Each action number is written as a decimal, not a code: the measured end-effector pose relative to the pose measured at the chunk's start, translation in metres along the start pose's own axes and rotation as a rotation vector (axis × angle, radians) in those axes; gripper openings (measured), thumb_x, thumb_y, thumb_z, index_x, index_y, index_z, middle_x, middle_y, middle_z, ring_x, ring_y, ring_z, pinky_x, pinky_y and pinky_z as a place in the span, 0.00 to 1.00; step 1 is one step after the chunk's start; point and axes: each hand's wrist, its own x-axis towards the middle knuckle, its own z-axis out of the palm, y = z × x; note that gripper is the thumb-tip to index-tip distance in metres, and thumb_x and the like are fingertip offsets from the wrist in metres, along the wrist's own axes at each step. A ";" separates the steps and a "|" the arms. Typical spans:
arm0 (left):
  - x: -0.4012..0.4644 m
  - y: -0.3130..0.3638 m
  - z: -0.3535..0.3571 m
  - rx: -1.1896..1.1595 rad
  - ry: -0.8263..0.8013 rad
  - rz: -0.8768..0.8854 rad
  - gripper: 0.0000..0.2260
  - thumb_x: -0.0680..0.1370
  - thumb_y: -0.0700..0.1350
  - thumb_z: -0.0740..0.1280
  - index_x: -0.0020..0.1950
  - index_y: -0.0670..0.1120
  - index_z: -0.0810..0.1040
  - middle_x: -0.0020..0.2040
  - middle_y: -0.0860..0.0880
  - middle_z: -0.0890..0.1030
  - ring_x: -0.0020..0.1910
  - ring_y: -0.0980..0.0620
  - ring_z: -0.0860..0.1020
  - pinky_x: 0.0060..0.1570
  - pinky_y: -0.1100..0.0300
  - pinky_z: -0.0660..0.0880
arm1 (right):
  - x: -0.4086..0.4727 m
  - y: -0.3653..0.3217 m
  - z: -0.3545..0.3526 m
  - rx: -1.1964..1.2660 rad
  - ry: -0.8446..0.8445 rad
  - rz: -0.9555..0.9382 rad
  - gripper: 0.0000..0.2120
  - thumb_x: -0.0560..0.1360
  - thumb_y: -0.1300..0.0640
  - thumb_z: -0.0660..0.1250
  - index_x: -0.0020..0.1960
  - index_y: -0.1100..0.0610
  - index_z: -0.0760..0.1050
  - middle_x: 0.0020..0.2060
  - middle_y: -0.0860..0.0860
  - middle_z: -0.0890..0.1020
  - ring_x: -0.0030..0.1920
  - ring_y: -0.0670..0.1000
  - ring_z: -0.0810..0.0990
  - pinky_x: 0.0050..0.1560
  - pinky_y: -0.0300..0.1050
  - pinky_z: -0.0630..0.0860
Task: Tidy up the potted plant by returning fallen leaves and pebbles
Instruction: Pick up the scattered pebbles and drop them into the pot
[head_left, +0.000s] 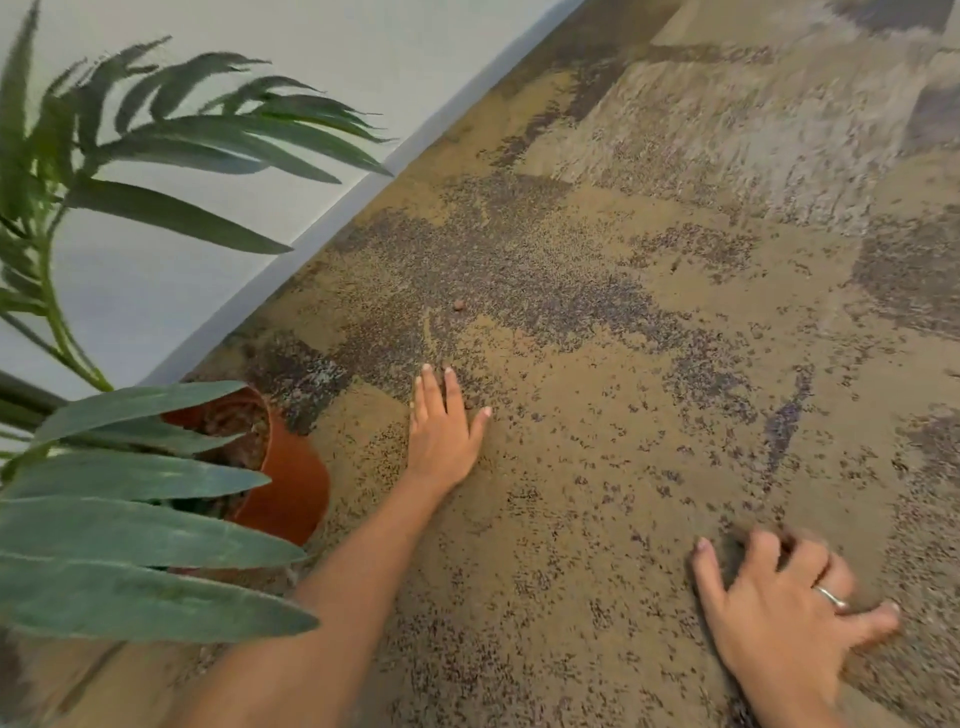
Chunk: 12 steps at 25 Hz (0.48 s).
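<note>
1. My left hand (441, 431) lies near the middle of the frame, flat on the carpet (649, 415), fingers spread, its grip holding nothing. A small brown pebble (470, 404) sits just between thumb and forefinger.
2. My right hand (789, 608), lower right of the frame, is blurred; its fingers curl down onto the carpet, and I cannot tell whether they hold anything.
3. Another pebble (458, 306) lies further up the frame, well apart from my hand.
4. The terracotta pot (291, 488) stands at lower left, near my left wrist, under the leaves (130, 519).
5. To do this well, I think I should pinch the near pebble with thumb and forefinger, since it blends into the speckled pile.
6. Then drop it inside the pot rim, low, so it doesn't bounce out.
</note>
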 end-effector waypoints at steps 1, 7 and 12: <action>0.011 -0.002 -0.002 0.011 0.008 0.012 0.34 0.79 0.62 0.46 0.77 0.44 0.39 0.76 0.41 0.36 0.76 0.41 0.38 0.70 0.50 0.39 | 0.001 0.000 0.002 -0.015 0.027 0.010 0.26 0.74 0.38 0.54 0.49 0.62 0.72 0.57 0.65 0.71 0.60 0.64 0.68 0.64 0.76 0.53; 0.034 -0.001 0.003 -0.027 0.181 0.031 0.23 0.82 0.53 0.51 0.75 0.44 0.60 0.75 0.41 0.59 0.74 0.42 0.57 0.72 0.47 0.55 | 0.000 -0.007 0.005 -0.091 0.108 -0.025 0.27 0.76 0.37 0.52 0.49 0.62 0.70 0.57 0.66 0.71 0.60 0.64 0.69 0.66 0.71 0.53; 0.032 0.000 0.007 -0.078 0.344 -0.040 0.13 0.81 0.49 0.56 0.61 0.47 0.73 0.58 0.47 0.72 0.55 0.50 0.68 0.54 0.59 0.62 | -0.001 -0.013 0.001 -0.087 0.150 -0.026 0.27 0.76 0.37 0.52 0.49 0.62 0.70 0.56 0.65 0.72 0.60 0.64 0.69 0.68 0.70 0.53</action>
